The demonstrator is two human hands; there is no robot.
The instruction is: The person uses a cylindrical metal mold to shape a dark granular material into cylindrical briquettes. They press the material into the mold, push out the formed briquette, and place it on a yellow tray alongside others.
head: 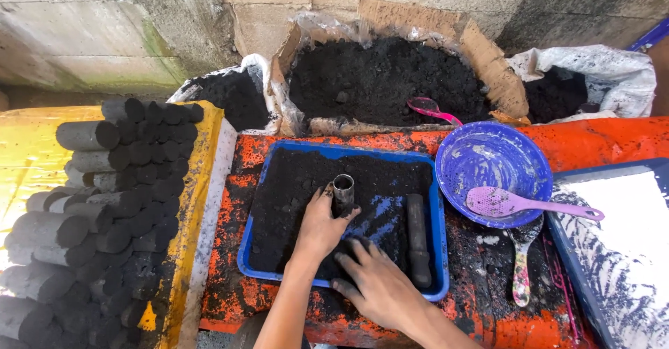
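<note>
Tube mould [343, 190], a short metal cylinder, stands upright in the blue tray [437, 251], its long axis vertical and its open mouth facing up toward the camera. It sits near the tray's centre, bedded in black charcoal powder [293, 182].

Left of the tray, a stack of black cylindrical briquettes [104, 210] lies on a yellow surface [28, 154], their axes horizontal and round ends facing right.

The left hand [319, 227] is closed around the lower part of the tube from the near-left side, fingers wrapped and thumb up against the wall. The tube rises directly above this hand, so this hand is the nearer one.

The right hand [376, 283] lies open and flat, palm down, fingers spread on the powder just right of and below the tube base. It appears to grip nothing, though the fingertips are partly buried.

A dark cylindrical rod [417, 237] lies flat in the tray just right of the right hand, its long axis running near to far, parallel to the tray's right wall.

Further right, a blue bowl [488, 154] holds a pink slotted spoon [516, 203].
</note>
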